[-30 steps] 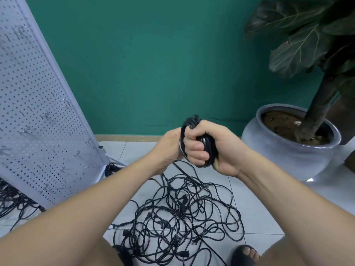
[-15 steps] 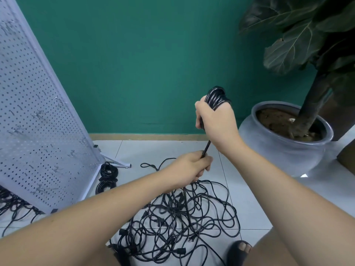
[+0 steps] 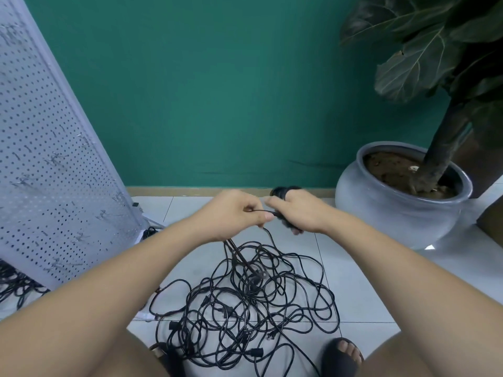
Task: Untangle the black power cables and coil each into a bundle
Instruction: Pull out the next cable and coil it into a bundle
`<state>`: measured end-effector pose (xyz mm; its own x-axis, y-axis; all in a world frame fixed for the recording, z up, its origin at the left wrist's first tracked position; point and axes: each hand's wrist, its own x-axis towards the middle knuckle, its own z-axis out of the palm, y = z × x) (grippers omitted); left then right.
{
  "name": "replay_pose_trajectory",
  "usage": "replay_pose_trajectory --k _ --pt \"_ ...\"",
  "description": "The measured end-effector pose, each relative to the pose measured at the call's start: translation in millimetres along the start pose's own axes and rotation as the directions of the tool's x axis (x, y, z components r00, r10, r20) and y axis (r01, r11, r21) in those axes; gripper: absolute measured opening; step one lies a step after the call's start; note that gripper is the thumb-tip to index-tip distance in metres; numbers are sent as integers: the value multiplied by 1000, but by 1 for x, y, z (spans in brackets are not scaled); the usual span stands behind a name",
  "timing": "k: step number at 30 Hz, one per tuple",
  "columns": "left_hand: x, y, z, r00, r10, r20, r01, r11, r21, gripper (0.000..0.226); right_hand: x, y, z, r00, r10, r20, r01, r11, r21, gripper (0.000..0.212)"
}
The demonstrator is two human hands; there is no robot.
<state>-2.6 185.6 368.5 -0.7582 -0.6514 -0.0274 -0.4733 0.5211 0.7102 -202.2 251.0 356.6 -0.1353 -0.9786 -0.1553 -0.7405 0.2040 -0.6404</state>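
Right hand (image 3: 302, 213) grips coil (image 3: 283, 192), left hand (image 3: 231, 216) pinches cable (image 3: 261, 211) (pot (image 3: 394, 213) near).

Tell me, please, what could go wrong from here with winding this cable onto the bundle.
1. The strand pinched by the left hand drops into the tangled pile; pulling it may tighten knots or drag the whole pile along.
2. Only the right hand grips the bundle, so loops might slip off during winding.
3. Some loops lie close to the sandalled foot and could snag there.
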Motion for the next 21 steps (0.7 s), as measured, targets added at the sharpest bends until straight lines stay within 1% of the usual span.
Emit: replay_pose_trajectory --k 2,4,6,8,9,11,13,16,18,20,21 --pt "1 -3 -9 999 41 -27 -41 999 -3 31 -8 -7 8 978 71 197 -105 980 166 57" --pt "2 -5 -18 996 65 -53 -67 997 -34 33 -15 -12 14 923 93 375 -222 921 320 64" --pt "2 -6 -25 992 89 -95 -100 988 -120 46 -19 -18 18 871 28 491 -287 840 460 70" --pt "3 -6 -28 986 61 -154 -97 967 -236 62 -26 -28 19 825 -70 560 -304 781 545 72" --pt "4 -6 -28 983 45 -180 -92 962 -258 66 -30 -33 19 804 -118 582 -307 756 578 73" --pt "6 -5 -23 977 61 -203 -108 967 -232 65 -38 -43 19 779 -210 591 -300 704 644 71" --pt "8 -3 -16 977 68 -203 -120 958 -259 60 -45 -51 18 779 -290 556 -264 653 710 66" --pt "12 -1 -11 977 27 -213 -108 918 -381 61 -51 -58 13 817 -343 464 -197 589 784 55" --pt "13 2 -9 976 23 -215 -118 891 -439 65 -54 -61 10 845 -359 396 -155 545 824 52" --pt "15 6 -7 976 20 -218 -124 871 -476 69 -56 -63 8 872 -370 321 -105 500 860 50" --pt "15 8 -5 974 -5 -227 -109 867 -486 69 -56 -65 7 884 -374 279 -74 479 875 49"
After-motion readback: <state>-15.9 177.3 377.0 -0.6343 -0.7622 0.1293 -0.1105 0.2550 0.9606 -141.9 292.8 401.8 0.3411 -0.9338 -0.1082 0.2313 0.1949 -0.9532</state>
